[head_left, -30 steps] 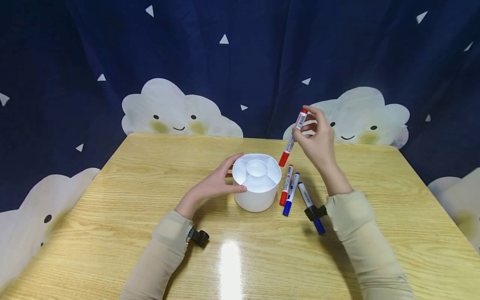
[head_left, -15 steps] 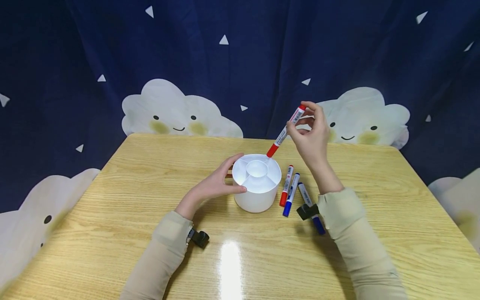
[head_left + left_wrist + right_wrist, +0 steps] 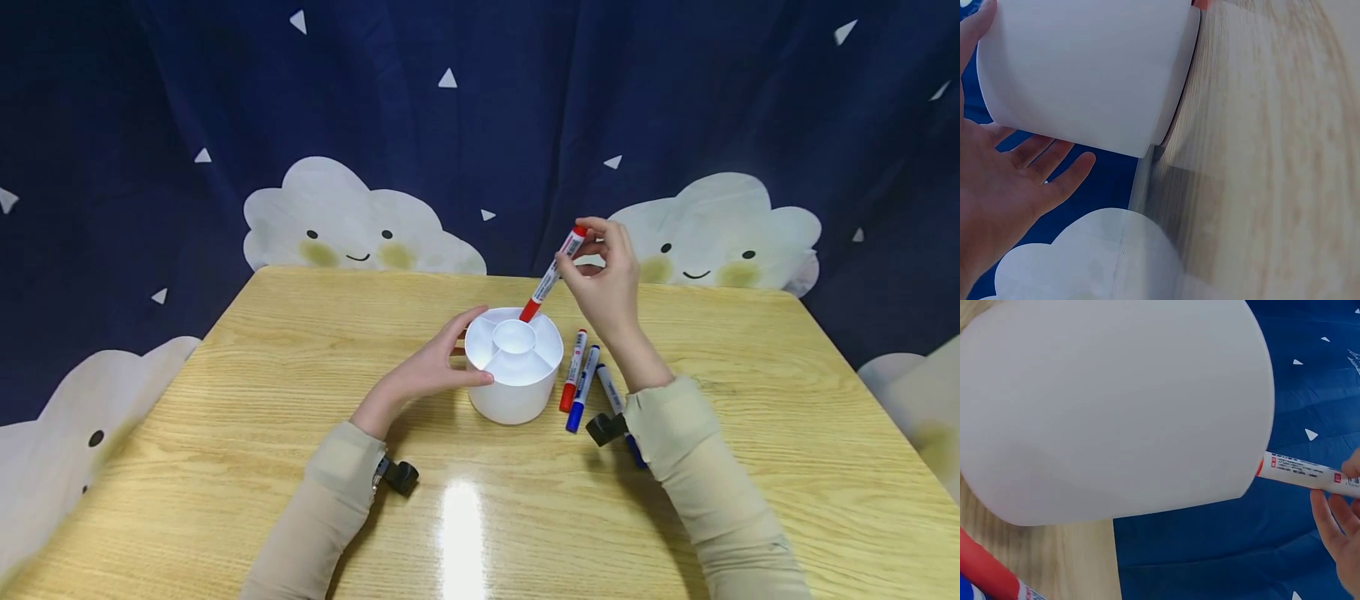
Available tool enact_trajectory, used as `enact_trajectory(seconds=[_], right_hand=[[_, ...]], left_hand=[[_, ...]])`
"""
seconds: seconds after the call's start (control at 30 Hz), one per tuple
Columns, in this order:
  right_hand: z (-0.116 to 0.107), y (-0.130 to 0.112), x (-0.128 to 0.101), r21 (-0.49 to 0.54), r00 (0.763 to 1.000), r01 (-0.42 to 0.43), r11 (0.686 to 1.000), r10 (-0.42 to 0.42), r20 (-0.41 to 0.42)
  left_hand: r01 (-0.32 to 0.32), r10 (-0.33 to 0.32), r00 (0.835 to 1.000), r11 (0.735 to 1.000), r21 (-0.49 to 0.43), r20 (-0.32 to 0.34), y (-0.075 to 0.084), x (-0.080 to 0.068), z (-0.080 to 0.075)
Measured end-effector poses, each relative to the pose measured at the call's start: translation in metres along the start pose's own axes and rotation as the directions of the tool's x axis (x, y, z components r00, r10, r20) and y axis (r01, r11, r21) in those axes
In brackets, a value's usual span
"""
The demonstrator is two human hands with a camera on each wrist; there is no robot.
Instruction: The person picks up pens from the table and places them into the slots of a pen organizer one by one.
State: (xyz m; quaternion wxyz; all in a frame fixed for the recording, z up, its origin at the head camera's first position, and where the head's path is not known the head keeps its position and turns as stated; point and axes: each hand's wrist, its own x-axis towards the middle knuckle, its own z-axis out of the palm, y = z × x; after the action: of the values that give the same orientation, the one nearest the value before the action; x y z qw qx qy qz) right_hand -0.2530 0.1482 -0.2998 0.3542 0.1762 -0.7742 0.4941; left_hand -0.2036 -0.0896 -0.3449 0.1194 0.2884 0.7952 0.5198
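A round white pen organizer [image 3: 512, 402], with a center cup and divided compartments around it, stands on the table. My left hand [image 3: 429, 363] holds its left side, thumb at the near rim and index finger at the far rim; the lower fingers [image 3: 1071, 175] spread beside the wall. My right hand [image 3: 609, 283] pinches a red marker [image 3: 550, 282] near its upper end. The marker slants down leftward, its red cap at the organizer's back compartment. In the right wrist view, the organizer's wall hides the cap's lower end from sight.
Right of the organizer, a red marker [image 3: 573, 371] and a blue marker [image 3: 583, 389] lie side by side on the wooden table [image 3: 300, 350]. Another blue marker [image 3: 610, 389] lies further right, partly behind the right wrist camera [image 3: 606, 429]. A dark blue cloud-print curtain [image 3: 525, 125] hangs behind.
My right hand has carried the red marker left, from beside the organizer to its back compartment, and lowered it slightly in the last half second. The left hand and organizer have stayed put.
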Motion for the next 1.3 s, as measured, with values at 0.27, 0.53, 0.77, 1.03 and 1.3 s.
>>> enact_trajectory(seconds=[0.27, 0.53, 0.77, 1.03, 1.3], right_hand=[[0.003, 0.005, -0.006, -0.018, 0.999, 0.012, 1.000, -0.011, 0.045], [0.005, 0.007, -0.015, -0.016, 0.996, 0.018, 1.000, -0.016, 0.091], [0.007, 0.012, -0.021, -0.016, 0.989, 0.041, 0.999, -0.038, 0.141], [0.009, 0.015, -0.030, -0.039, 0.977, 0.037, 0.999, -0.028, 0.210], [0.010, 0.017, -0.036, -0.098, 0.963, 0.027, 0.995, 0.000, 0.270]], left_hand=[[0.002, -0.002, 1.000, 1.000, -0.017, 0.007, -0.002, 0.001, 0.000], [-0.010, 0.010, 1.000, 1.000, -0.008, -0.002, -0.001, 0.000, 0.000], [-0.019, 0.019, 1.000, 1.000, -0.011, -0.004, -0.001, 0.000, 0.000], [-0.021, 0.021, 1.000, 1.000, -0.009, 0.000, -0.002, 0.000, 0.001], [-0.006, 0.006, 1.000, 1.000, -0.010, 0.001, -0.002, 0.000, 0.001]])
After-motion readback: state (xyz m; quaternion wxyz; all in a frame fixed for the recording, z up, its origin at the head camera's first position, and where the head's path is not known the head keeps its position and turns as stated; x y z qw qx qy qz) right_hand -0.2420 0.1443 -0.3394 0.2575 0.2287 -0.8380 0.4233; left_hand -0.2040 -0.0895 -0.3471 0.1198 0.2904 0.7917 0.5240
